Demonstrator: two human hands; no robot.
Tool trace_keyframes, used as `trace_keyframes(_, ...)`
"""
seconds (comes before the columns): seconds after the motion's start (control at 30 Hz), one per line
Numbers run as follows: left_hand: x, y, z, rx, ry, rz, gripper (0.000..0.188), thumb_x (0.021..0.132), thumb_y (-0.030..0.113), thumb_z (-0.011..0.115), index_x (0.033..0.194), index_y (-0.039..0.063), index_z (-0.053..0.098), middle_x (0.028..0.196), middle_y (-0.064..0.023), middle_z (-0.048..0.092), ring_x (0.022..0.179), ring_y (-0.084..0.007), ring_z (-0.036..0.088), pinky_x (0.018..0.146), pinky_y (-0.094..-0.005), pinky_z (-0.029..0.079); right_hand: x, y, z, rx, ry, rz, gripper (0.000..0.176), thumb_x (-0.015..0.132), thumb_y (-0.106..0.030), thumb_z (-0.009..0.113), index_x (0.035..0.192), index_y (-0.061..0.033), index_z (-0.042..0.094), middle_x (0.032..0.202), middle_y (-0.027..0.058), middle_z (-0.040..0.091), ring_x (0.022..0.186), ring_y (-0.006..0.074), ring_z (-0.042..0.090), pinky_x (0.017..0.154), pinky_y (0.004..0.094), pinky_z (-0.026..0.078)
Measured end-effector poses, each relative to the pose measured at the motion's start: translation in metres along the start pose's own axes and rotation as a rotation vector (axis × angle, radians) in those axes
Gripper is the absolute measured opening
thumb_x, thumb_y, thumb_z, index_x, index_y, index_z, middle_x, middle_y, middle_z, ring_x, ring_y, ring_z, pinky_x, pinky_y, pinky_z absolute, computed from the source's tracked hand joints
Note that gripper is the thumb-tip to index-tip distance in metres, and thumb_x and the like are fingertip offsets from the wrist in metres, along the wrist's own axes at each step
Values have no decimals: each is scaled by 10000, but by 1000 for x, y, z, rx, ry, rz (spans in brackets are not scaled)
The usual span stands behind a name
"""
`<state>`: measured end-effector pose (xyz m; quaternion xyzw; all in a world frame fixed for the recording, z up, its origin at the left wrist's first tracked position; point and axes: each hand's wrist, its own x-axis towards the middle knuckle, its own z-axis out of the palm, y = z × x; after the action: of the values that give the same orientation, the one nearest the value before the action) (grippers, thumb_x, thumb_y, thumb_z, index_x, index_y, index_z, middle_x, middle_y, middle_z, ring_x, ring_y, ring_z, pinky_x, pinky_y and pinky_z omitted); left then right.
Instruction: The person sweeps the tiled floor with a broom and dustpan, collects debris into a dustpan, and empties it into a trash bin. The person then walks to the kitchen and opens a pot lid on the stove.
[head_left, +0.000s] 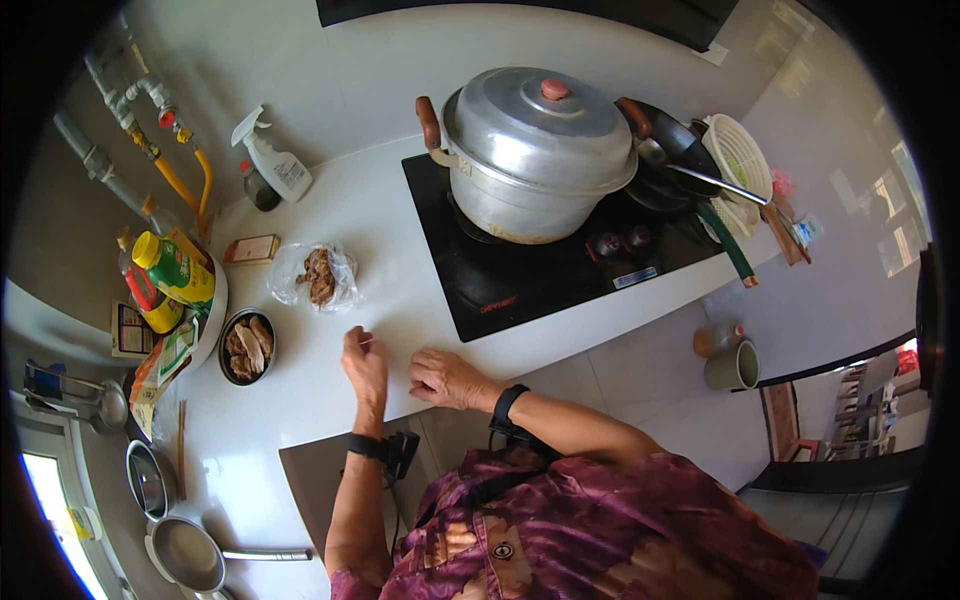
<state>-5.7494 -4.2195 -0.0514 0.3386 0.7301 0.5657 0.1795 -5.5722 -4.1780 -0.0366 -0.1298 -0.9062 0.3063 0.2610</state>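
Note:
My left hand (364, 366) is over the white countertop (315, 382) near its front edge, with its fingers curled; whether something small is between them I cannot tell. To its right, my right hand (442, 377) rests at the counter with bent fingers, their tips hidden. Beyond my left hand, brown pieces of meat (319, 277) lie on a crumpled clear plastic bag (285, 276). A round metal bowl (226, 369) holding more meat pieces (251, 349) stands to the left. A small box (252, 250) lies behind the bag.
A large lidded aluminium pot (540, 172) stands on the black cooktop (480, 277), beside a wok (667, 135) with a green handle. Bottles fill a white container (217, 307) at left. A spray bottle (277, 165) stands by the wall. A saucepan (187, 555) and chopsticks (181, 450) lie lower left.

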Motion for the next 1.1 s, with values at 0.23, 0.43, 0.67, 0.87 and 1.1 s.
trace_keyframes(0.23,-20,-2,7,296,-78,328,375,772,-92,492,1138,-45,559,1068,-245,565,932,-419,574,803,-476,490,-2,-2,2,-18,27,-10,283,781,-152,752,774,-78,479,813,65,510,813,275,534,738,401,456)
trace_keyframes(0.43,-17,3,9,388,-52,436,366,771,-85,483,1128,-49,558,1066,-249,562,949,-438,563,820,-486,479,-4,1,2,4,21,-44,294,777,-173,762,773,-85,481,801,62,504,792,272,522,730,394,447)
trace_keyframes(0.67,-18,4,9,411,-63,436,381,762,-70,480,1136,-51,549,1072,-257,555,968,-455,552,841,-493,471,1,5,-9,127,-154,25,276,796,-220,748,800,-64,520,811,65,545,817,255,546,742,380,456)
trace_keyframes(0.87,-17,0,10,425,-74,391,394,756,-82,468,1139,-46,547,1084,-257,546,957,-459,554,840,-492,471,23,-29,-89,215,-348,169,259,830,-236,745,937,-39,615,872,67,610,767,219,617,696,359,507)
trace_keyframes(1.1,-16,-2,11,443,-69,407,409,749,-86,466,1147,-49,554,1092,-250,540,965,-447,561,843,-483,471,54,-102,-241,52,74,-44,278,835,-287,741,912,-55,608,886,71,605,715,226,648,653,367,526)
